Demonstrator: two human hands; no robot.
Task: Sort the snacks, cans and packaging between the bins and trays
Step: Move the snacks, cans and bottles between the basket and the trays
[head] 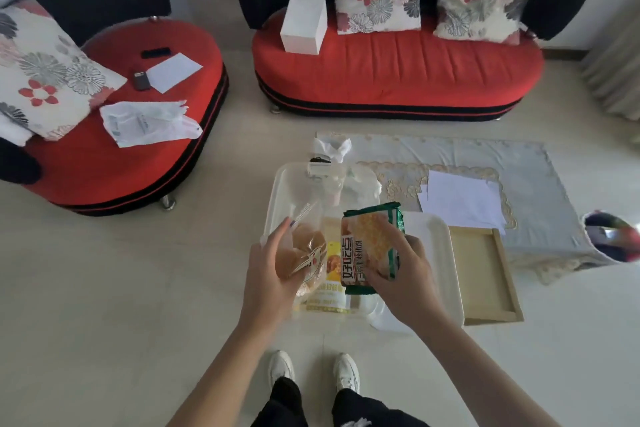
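My left hand (268, 274) grips a clear bag with a round bun (304, 258) above the near end of a clear plastic bin (277, 191) on the floor. My right hand (405, 279) holds a green and orange snack packet (370, 243) over the bin's right side. A yellow packet (329, 288) lies flat in the bin under both. Crumpled clear and white packaging (332, 163) fills the bin's far end. To the right stand a white tray (440, 253) and a wooden tray (485, 274).
A low table with a grey cloth (533, 191) carries white papers (460, 198). A colourful bin (613, 236) stands at its right end. A red sofa (398, 69) with a white box (303, 24) sits behind, and a red chair (138, 135) to the left. My white shoes (311, 371) are below.
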